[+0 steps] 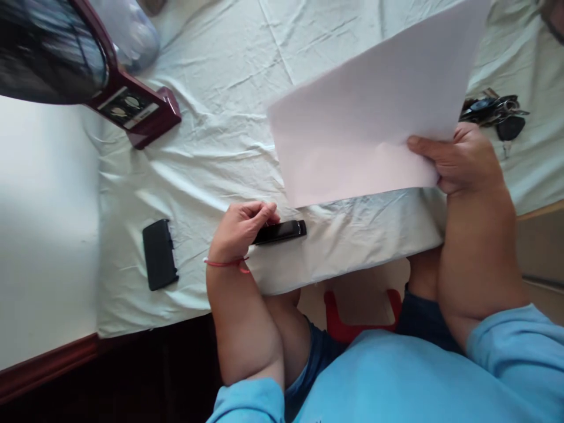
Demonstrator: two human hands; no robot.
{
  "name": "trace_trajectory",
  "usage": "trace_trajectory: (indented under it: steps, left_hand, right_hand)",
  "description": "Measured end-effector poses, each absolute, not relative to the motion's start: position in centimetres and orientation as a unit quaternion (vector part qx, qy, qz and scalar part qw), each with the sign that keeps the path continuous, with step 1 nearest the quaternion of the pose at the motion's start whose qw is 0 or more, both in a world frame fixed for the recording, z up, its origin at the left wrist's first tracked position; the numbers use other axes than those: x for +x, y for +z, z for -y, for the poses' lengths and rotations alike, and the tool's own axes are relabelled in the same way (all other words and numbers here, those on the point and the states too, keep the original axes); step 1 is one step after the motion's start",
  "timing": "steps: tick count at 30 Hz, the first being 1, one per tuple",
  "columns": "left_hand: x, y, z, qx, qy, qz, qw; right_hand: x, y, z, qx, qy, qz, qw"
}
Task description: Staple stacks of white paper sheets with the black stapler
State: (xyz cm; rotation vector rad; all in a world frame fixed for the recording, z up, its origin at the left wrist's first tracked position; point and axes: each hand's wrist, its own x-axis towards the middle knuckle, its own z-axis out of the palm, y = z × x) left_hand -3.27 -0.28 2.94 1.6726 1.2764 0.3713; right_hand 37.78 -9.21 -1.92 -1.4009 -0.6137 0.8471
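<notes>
My right hand [469, 155] grips a white sheet of paper [370, 117] by its lower right part, thumb on top and the other fingers beneath. The sheet is raised at a tilt over the cloth; whether it is one sheet or a thin stack I cannot tell. My left hand [242, 229], with a red string at the wrist, is closed, thumb pressed to the curled fingers. Just under it lies a slim, glossy black object [284, 231] with a shiny band at its right end, partly covered by the hand. What the left fingers hold, if anything, is hidden.
A pale, wrinkled cloth [211, 158] covers the table. On it are a flat black rectangular case [159, 254] at left, a bunch of keys [497, 111] at right, and a maroon stand [145, 114] with a dark oval panel at upper left. Behind that sits a clear plastic bag [134, 35].
</notes>
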Motion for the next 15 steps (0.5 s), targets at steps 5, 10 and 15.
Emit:
trace_trajectory:
  steps: [5, 10, 15]
  left_hand:
    - [-1.7, 2.3, -0.4, 0.622, 0.232, -0.51, 0.547]
    - [-0.8, 2.0, -0.1, 0.544, 0.331, -0.517, 0.572]
    - [-0.6, 1.8, 0.0, 0.584, 0.261, -0.517, 0.569]
  right_hand:
    - [37.4, -1.5, 9.3, -0.593, 0.365, 0.258, 0.67]
    - [37.0, -1.2, 9.6, -0.59, 0.385, 0.263, 0.659]
    - [36.9, -1.3, 9.4, -0.579, 0.382, 0.263, 0.671]
